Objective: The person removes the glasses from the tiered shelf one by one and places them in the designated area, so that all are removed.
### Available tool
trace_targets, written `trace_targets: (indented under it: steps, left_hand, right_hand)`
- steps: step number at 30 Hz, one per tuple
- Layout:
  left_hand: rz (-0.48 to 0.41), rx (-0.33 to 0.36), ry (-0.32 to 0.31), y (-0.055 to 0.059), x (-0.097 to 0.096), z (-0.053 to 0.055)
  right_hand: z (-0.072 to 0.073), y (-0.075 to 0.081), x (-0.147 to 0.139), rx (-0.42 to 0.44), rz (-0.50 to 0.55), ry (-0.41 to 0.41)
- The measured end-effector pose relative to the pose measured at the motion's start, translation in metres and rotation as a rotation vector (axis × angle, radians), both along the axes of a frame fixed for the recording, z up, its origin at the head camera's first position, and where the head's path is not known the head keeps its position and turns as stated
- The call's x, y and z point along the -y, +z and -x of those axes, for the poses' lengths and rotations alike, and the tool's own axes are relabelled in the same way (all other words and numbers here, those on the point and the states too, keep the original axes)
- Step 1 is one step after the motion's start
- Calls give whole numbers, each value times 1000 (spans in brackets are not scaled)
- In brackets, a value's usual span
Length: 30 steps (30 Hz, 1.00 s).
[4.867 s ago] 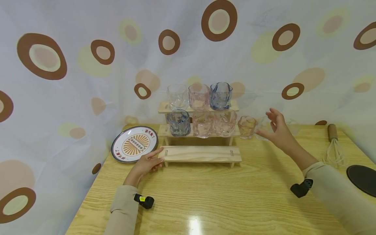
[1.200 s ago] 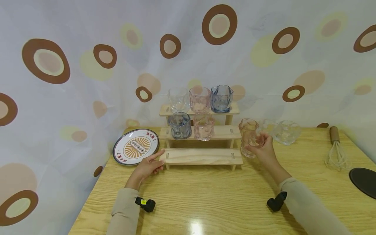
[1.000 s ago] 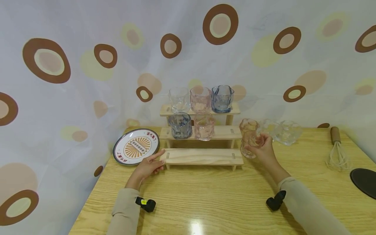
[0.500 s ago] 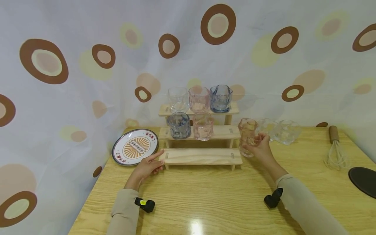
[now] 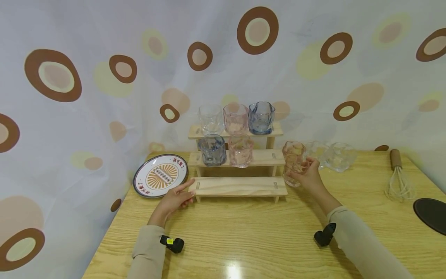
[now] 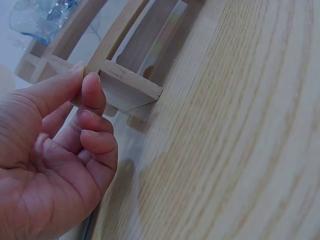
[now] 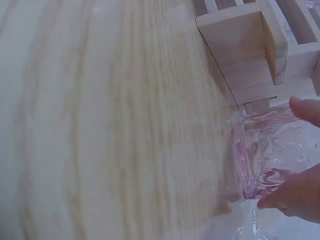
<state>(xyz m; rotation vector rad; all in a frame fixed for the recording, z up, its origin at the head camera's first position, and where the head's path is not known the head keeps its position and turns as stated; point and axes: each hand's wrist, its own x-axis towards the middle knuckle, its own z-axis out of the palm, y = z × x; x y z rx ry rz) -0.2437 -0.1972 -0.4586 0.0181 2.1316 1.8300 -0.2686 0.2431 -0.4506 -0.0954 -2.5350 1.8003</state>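
Note:
A three-step wooden rack (image 5: pixel 240 186) stands on the table, and my left hand (image 5: pixel 173 199) pinches the left end of its lowest step between thumb and forefinger. Just right of the rack my right hand (image 5: pixel 311 178) grips a pink drinking glass (image 7: pixel 274 150), thumb on one side and fingers on the other. In the right wrist view that glass is upright at the table. Behind it stands an amber-pink glass (image 5: pixel 294 149). A blue glass (image 5: pixel 212 150) and another pink glass (image 5: pixel 241 151) sit on the middle step. The top step bears clear (image 5: pixel 211 120), pink (image 5: pixel 235 119) and blue (image 5: pixel 261 118) glasses.
A patterned plate (image 5: pixel 160 176) lies left of the rack, close to my left hand. Clear glasses (image 5: pixel 339 157) stand behind my right hand. Farther right are a whisk (image 5: pixel 398 176) and a dark round object (image 5: pixel 432 215). A patterned curtain (image 5: pixel 223 81) hangs behind the table.
Since the oldest frame, my right hand has taken the right-hand pink glass off the middle step and brought it beside the rack. Over the last second hands and glasses are almost still.

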Motion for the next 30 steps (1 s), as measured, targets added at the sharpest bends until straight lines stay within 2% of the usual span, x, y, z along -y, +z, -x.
trace_targets:
  steps: [6, 9, 12, 18, 22, 26, 30]
  left_hand:
    - [-1, -1, -16, 0, 1, 0]
    - [2, -7, -24, 0, 1, 0]
    - [13, -15, -31, 0, 1, -1]
    - [23, -21, -8, -1, 0, 0]
    - [24, -26, -8, -1, 0, 0]
    - [22, -21, -15, -1, 0, 0]
    - [17, -16, -11, 0, 0, 1]
  right_hand:
    - [-4, 5, -1, 31, 28, 32]
    - [-7, 9, -1, 30, 36, 21]
    - [-10, 15, -1, 16, -1, -8]
    - [-15, 29, -6, -101, -141, -72]
    - [-19, 41, -2, -184, -165, -78]
    - [-22, 56, 11, -238, -156, -46]
    - [-22, 68, 32, -265, -133, 20]
